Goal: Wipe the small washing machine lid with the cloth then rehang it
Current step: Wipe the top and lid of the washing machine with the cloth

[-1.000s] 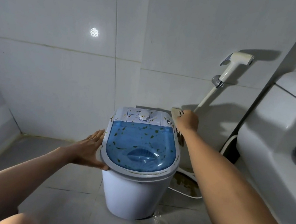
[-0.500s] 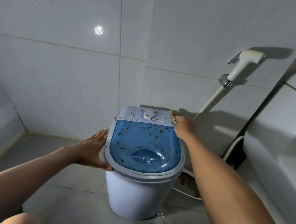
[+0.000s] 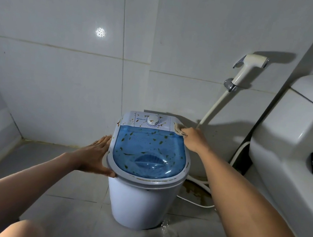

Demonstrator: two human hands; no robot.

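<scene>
Head view shows our right hand (image 3: 194,139) has come in from beside the machine; its curled fingers now press the beige cloth (image 3: 178,129) onto the back right corner of the control panel, just behind the blue lid (image 3: 149,153). Our left hand (image 3: 95,155), fingers straight, steadies the washing machine (image 3: 140,201) rim as before. We judge wiping is just starting: brown specks cover the lid.

toilet (image 3: 289,150) crowds right, floor (image 3: 33,163) free left
</scene>
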